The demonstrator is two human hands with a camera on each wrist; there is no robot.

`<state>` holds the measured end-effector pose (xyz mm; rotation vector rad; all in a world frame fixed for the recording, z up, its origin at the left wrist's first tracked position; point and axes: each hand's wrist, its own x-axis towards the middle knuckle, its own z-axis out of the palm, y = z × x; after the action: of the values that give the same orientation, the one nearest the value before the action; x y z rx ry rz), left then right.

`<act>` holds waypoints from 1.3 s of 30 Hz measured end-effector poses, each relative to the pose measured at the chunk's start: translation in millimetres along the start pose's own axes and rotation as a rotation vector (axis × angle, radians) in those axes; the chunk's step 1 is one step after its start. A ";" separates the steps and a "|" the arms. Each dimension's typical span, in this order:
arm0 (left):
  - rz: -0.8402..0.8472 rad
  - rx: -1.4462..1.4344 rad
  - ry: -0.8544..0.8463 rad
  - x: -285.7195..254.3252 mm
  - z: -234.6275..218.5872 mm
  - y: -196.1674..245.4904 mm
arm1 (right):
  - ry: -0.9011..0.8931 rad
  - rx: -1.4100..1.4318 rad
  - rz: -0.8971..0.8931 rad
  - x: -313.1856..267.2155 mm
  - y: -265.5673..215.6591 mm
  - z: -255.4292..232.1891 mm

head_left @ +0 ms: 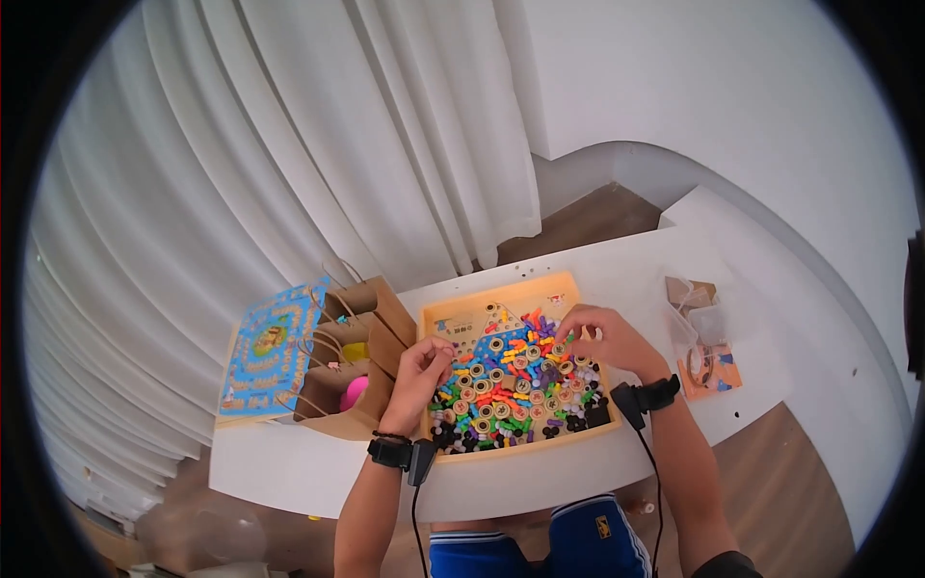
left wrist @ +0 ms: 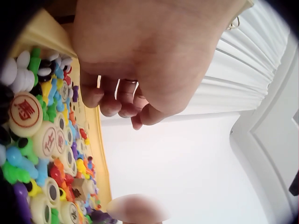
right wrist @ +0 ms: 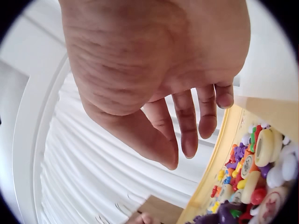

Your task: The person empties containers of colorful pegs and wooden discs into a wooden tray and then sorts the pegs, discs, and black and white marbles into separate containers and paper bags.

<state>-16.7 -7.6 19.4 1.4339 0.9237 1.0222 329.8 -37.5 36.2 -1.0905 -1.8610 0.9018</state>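
A shallow wooden tray (head_left: 593, 443) holds a heap of coloured plastic pegs and round chess discs (head_left: 501, 410) with printed characters. My left hand (head_left: 420, 374) is over the tray's left side, fingers bent inward and thumb beside them. In the left wrist view its fingertips (left wrist: 110, 108) hang clear of the heap; whether something small sits between them, I cannot tell. My right hand (head_left: 609, 337) hovers over the right rear part of the heap. Its fingers (right wrist: 188, 140) reach down loosely bent, with the thumb close to the index finger and nothing visible between them.
Left of the tray stand brown paper bags (head_left: 385, 323), one with a pink ball (head_left: 355, 392) inside, beside a blue printed box (head_left: 270, 342). A clear plastic container (head_left: 710, 324) and an orange card (head_left: 715, 378) lie on the white table (head_left: 279, 467) at right.
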 end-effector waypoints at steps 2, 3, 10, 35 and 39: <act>0.023 -0.056 -0.026 -1.0 -2.5 -2.7 | -0.078 -0.106 -0.041 -1.6 -11.2 10.1; 0.040 -0.087 -0.051 -1.5 -3.1 -3.5 | -0.151 -0.188 -0.089 -1.0 -18.3 14.2; 0.157 -0.188 -0.033 -8.4 -6.5 -16.1 | -0.328 -0.625 -0.081 -0.1 -25.3 36.0; 0.261 -0.231 -0.107 -2.2 -7.7 -36.1 | -0.123 -0.481 -0.118 193.1 -108.6 109.6; 0.259 -0.202 -0.100 -1.4 -8.9 -35.3 | -0.280 -0.610 0.047 122.8 -90.6 90.9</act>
<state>-25.6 -2.5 -15.6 1.4421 0.5540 1.1868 178.2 22.7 106.5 -1.4236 -2.4425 0.5339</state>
